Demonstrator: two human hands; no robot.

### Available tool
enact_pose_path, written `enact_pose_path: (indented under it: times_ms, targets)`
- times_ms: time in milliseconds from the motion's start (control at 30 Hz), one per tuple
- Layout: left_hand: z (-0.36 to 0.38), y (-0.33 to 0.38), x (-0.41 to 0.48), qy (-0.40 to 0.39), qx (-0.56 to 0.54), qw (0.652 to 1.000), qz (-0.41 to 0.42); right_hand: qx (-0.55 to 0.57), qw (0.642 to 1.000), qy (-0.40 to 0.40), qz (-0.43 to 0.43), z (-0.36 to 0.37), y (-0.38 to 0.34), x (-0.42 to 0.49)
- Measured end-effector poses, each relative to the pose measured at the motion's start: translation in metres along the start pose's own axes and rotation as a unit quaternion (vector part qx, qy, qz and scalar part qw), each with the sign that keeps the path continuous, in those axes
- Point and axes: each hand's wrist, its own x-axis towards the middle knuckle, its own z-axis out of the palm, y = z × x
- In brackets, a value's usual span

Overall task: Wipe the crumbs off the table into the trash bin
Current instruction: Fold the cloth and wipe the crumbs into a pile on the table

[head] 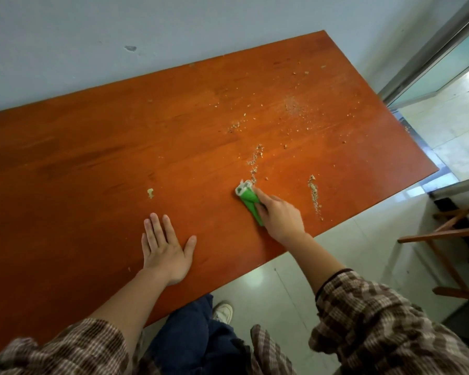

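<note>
A long orange-brown wooden table (92, 147) fills the view. My right hand (280, 215) presses a folded green cloth (248, 197) flat on the tabletop near the front edge. A thin line of crumbs (255, 158) runs away from the cloth's far tip. A second crumb line (315, 193) lies just right of my right hand. More crumbs (293, 108) are scattered over the far right part of the table. One pale crumb (150, 192) sits alone left of the cloth. My left hand (164, 247) rests flat on the table, fingers spread, holding nothing. No trash bin is in view.
A pale wall (146, 28) runs along the table's far side. The table's right end meets a doorway with a metal frame (431, 52). A wooden chair or stool frame (450, 234) stands on the tiled floor at the right. My legs and a white shoe (224, 312) are below the front edge.
</note>
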Motion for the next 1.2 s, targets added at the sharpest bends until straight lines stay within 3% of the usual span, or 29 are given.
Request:
enact_pose_path:
  times_ms: [200, 333, 433, 500, 633, 767, 1100, 1200]
  targets:
    - [0.0, 0.0, 0.003, 0.004, -0.009, 1.0, 0.004, -0.062, 0.992, 0.02, 0.111, -0.029, 0.053, 0.028]
    - [0.004, 0.007, 0.001, 0.101, -0.018, 0.993, 0.051, -0.037, 0.982, 0.059, 0.175, -0.046, 0.074, 0.031]
    - [-0.007, 0.03, 0.013, 0.124, -0.012, 0.988, 0.093, 0.046, 0.984, 0.11, 0.132, -0.041, 0.053, 0.019]
    - [-0.018, 0.051, 0.026, 0.126, -0.007, 0.987, 0.101, 0.07, 0.991, 0.093, 0.07, -0.029, 0.028, 0.007]
    - [-0.032, 0.085, 0.049, 0.126, 0.017, 0.985, 0.116, 0.022, 1.0, 0.022, 0.002, -0.004, -0.006, -0.014]
    - [-0.026, 0.096, 0.059, 0.083, 0.017, 0.993, 0.088, -0.057, 0.997, 0.045, -0.03, -0.004, 0.025, -0.025]
    - [-0.025, 0.102, 0.057, 0.059, 0.042, 0.996, 0.055, -0.058, 0.994, 0.049, 0.078, -0.054, 0.16, 0.002]
    - [-0.027, 0.107, 0.057, 0.042, 0.046, 0.997, 0.044, 0.007, 0.987, 0.053, 0.148, -0.068, 0.18, 0.016]
